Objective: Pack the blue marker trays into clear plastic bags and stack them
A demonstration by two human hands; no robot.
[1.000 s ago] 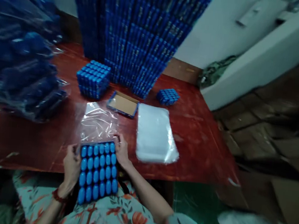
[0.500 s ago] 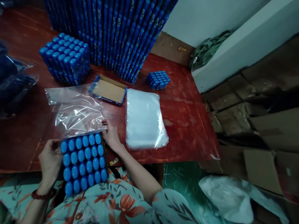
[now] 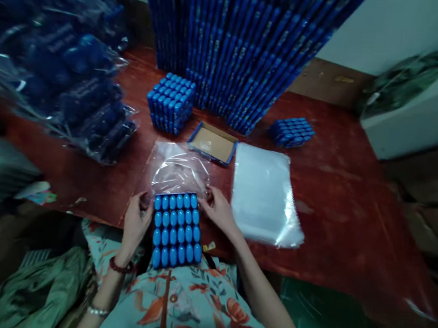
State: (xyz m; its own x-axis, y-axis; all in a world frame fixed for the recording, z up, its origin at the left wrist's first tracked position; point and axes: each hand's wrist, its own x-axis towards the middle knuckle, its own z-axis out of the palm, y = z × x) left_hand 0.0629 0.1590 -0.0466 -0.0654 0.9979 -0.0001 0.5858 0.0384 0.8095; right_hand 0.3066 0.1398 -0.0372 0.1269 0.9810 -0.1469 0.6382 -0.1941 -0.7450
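Observation:
A block of blue-capped pieces in rows (image 3: 176, 230) lies at the table's front edge, against my body. Beyond it a clear plastic bag (image 3: 180, 172) is spread flat, its near edge meeting the block's far side. My left hand (image 3: 136, 223) is at the block's far left corner, thumb and fingers pinched on the bag's edge. At the far right corner my right hand (image 3: 216, 206) pinches the other side of the bag. Exactly how far the block sits inside the film is hard to make out. What the blue-capped pieces are does not show.
A stack of clear bags (image 3: 265, 196) lies to the right. Behind are an open shallow box (image 3: 213, 142), a taller blue-capped block (image 3: 170, 105), a smaller block (image 3: 291, 132) and a high blue stack (image 3: 233, 48). Bagged blue goods (image 3: 70, 71) rise on the left.
My view has swung left, so everything appears further right. The block has straightened from its tilt. My right hand stays at the bag's edge, and my left hand has shifted to the far left corner.

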